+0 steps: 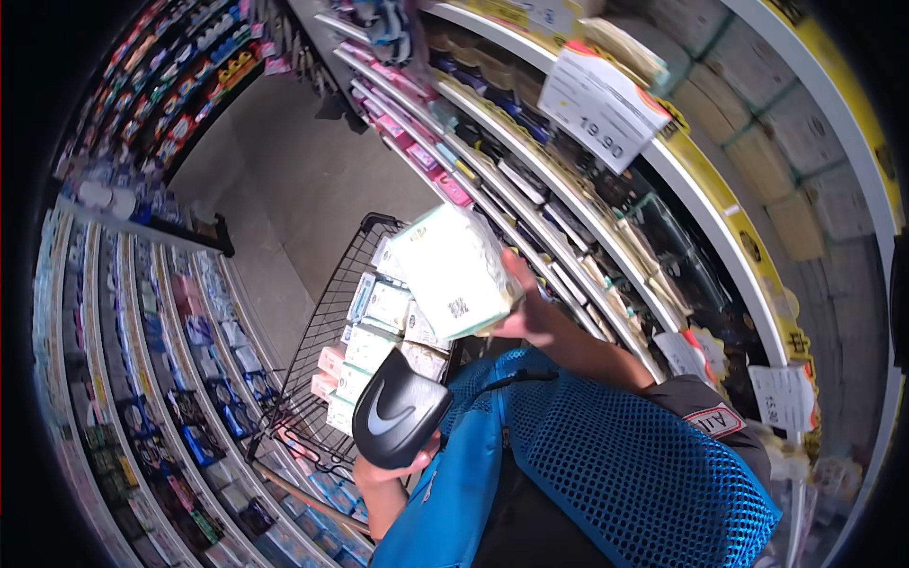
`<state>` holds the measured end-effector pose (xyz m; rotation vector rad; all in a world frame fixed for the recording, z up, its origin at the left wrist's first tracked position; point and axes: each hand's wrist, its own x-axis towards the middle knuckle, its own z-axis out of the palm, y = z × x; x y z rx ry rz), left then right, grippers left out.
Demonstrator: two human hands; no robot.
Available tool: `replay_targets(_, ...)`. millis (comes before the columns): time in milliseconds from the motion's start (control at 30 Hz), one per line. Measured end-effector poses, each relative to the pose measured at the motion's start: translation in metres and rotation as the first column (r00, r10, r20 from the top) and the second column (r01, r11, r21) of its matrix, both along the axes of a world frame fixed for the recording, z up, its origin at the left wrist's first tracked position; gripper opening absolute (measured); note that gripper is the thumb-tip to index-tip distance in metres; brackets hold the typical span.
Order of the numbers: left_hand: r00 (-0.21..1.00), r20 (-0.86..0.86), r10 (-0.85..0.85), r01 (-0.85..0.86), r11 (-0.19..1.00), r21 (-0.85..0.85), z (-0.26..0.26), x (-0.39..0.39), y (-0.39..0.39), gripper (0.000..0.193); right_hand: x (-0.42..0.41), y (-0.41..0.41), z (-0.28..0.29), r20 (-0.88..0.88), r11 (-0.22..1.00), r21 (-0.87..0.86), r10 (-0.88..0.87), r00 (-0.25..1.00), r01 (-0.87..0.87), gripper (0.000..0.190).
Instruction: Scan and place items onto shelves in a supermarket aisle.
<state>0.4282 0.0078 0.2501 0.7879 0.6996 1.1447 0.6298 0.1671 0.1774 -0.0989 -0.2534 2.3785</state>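
A white plastic-wrapped package [454, 266] with a printed code on its face is in my right hand [522, 302], held above the cart and close to the shelf. Below and to the left, my left hand [398, 465] is mostly hidden under a black cap visor bearing a Nike swoosh [399, 408]; whether it grips anything cannot be told. Beneath the package, a wire shopping cart [312, 334] holds several similar white packs [371, 346] and pink packs [331, 361]. A blue mesh vest [632, 461] covers part of the view in front of my body.
Shelving with price tags [600, 106] rises close on the right, stocked with wrapped packs [795, 156]. Another stocked shelf [206, 397] runs along the left. Grey floor [312, 163] lies beyond the cart, and a display of colourful goods [170, 78] stands at the far upper left.
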Motion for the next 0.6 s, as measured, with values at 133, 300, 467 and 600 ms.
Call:
replay_targets(133, 0.994, -0.011, -0.113, 0.112, 0.991, -0.078, 0.013, 0.014, 0.02, 0.053, 0.026, 0.003, -0.047, -0.312, 0.985, -0.119, 0.081, 0.947, -0.124, 0.071)
replay_targets(300, 0.942, -0.244, -0.232, 0.243, 0.97, 0.013, 0.001, 0.003, 0.024, 0.071, 0.04, -0.01, -0.035, 0.047, 0.985, -0.002, -0.175, 0.983, 0.175, 0.059)
replay_targets(467, 0.955, -0.242, -0.172, 0.169, 0.985, -0.035, 0.008, 0.009, 0.029, 0.067, 0.052, -0.008, -0.027, -0.15, 0.964, 0.144, -0.203, 0.967, 0.225, 0.058)
replay_targets(600, 0.937, -0.343, 0.06, -0.066, 0.998, -0.006, 0.013, 0.013, 0.041, 0.062, 0.059, -0.023, 0.036, 0.506, 0.867, 0.473, -0.413, 0.758, 0.157, 0.077)
